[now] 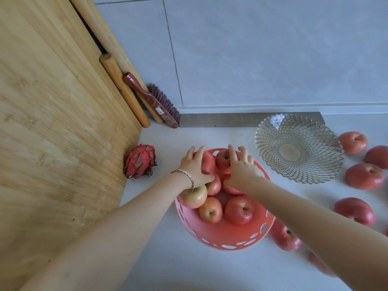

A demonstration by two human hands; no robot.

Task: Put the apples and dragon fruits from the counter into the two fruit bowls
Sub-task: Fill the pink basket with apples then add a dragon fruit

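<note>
Both forearms reach in from the near edge and meet over the pink bowl [220, 238].

Left hand [194, 164]: the fingers are curled over the far-left apple [208, 162] at the bowl's far rim. It holds that fruit.

Right hand [241, 166]: the fingers are spread across the rear apple [223, 157] and the palm covers the middle of the pile. Whether it grips anything or only rests there cannot be determined.

Under the wrists, the heaped apples [239, 210] rise to about rim level.

Assessment: the step in hand appears to be settling fruit onto a pile that is close to full.
- Seat each apple in a hollow between its neighbours.
- Let go only once it no longer rocks.
- Lift the fingers straight up rather than dragging them across the heap.
- The main risk is an apple rolling over the far rim.

To the right of the right hand stands the glass bowl [273, 131], with no fruit in it. Beyond it, and alongside the right forearm, the loose apples [364, 176] lie scattered on the counter [168, 259]; at least six are visible.

To the left of the left hand, one dragon fruit [140, 161] lies against the wooden board [52, 122].

Judgement: the remaining fruit belongs in the glass bowl. It is shallow and flared, so the first pieces should go at its centre. A large share of the task remains.
</note>
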